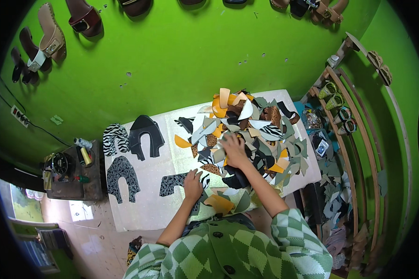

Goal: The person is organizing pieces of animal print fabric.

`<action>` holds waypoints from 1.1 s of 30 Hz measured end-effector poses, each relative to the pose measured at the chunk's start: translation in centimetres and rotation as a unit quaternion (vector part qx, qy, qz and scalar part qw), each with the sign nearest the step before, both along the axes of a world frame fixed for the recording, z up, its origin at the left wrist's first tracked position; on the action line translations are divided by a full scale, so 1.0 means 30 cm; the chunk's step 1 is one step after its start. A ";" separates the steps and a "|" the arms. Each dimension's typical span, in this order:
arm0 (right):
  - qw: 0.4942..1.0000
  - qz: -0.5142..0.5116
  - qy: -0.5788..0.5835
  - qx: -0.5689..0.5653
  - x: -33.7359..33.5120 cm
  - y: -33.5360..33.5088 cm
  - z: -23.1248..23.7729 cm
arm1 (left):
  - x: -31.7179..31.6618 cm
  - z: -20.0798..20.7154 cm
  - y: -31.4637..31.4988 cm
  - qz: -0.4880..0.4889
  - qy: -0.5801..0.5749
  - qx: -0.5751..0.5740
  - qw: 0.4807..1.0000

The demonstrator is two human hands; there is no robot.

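A heap of cut shoe-upper scraps [264,156] in grey-green, white, yellow, zebra and leopard print covers the right side of the white table [146,214]. Into its middle reaches my right hand [234,149], fingers spread over the scraps; the fingertips are slightly blurred. My left hand [193,187] rests palm down at the heap's left edge, fingers extended, between a dark patterned cut piece [171,182] and a zebra-print scrap [205,178]. On the left lie stacked U-shaped pieces: zebra [111,142], black [138,131] and dark patterned [118,173].
A sewing machine table [86,188] with thread spools [85,153] stands left. Wooden racks [347,111] with sandals [334,95] and more scraps [333,200] are on the right. Sandals [51,35] hang on the green wall [172,60] behind the table.
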State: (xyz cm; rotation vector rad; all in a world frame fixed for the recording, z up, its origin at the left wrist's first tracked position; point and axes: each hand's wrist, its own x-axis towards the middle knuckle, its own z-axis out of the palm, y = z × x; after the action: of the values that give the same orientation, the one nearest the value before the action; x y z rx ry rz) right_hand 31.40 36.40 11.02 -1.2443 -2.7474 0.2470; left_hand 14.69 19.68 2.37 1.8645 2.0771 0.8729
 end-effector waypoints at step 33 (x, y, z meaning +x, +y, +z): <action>0.986 0.071 0.112 -0.097 0.123 0.088 0.032 | 0.000 -0.084 0.205 0.023 -0.041 -0.021 0.999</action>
State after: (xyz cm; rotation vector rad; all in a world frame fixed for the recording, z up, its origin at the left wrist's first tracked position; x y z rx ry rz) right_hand 35.08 39.05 11.98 -0.9892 -2.6665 0.6395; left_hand 14.70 25.84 -0.13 1.7368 2.0799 0.8931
